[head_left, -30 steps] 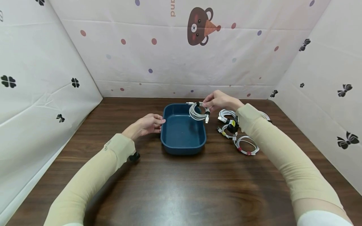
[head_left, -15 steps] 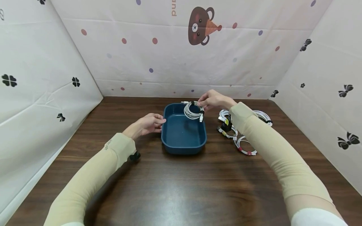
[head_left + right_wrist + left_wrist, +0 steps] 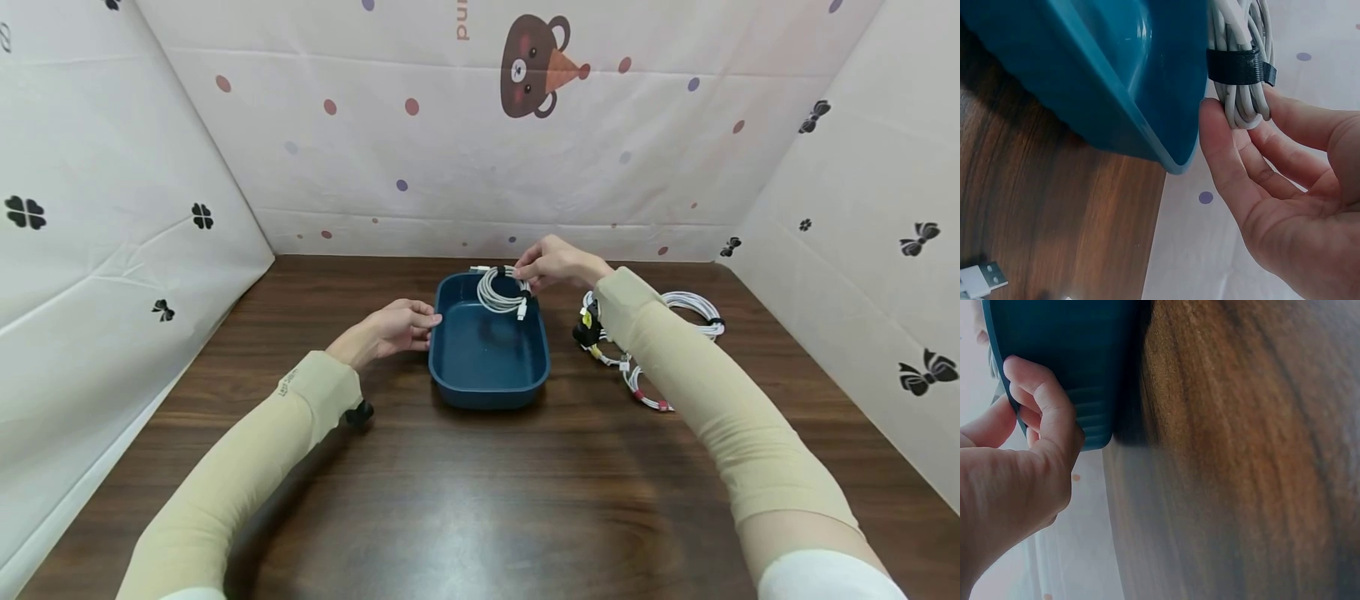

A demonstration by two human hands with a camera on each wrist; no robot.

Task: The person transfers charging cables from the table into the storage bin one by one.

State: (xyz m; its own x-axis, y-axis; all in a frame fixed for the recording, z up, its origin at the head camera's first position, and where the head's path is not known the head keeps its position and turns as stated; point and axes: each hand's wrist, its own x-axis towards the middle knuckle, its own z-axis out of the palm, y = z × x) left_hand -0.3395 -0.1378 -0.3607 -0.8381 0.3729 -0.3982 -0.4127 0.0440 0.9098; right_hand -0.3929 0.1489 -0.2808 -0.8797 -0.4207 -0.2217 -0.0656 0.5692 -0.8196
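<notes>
A dark blue rectangular bin (image 3: 489, 398) stands on the wooden table. My left hand (image 3: 397, 327) pinches its left rim, thumb and fingers on either side of the wall (image 3: 1091, 356). Over the bin's back right corner my right hand (image 3: 553, 262) holds a coiled white charging cable (image 3: 495, 305) by its right edge. In the right wrist view the thumb and fingers grip the end of the coil (image 3: 1244, 109), just beside a black strap (image 3: 1235, 67). One plug end (image 3: 521, 311) hangs at the lower right of the coil.
Several more coiled white cables lie right of the bin, partly hidden by the right sleeve: one with a black strap (image 3: 693, 300), one with red ties (image 3: 636, 388). A USB plug (image 3: 985, 278) shows in the right wrist view. A patterned white backdrop (image 3: 337, 167) encloses the table's back.
My right hand has carried the coiled cable leftward, farther over the bin. The left hand keeps its grip on the rim, and the bin stays in place.
</notes>
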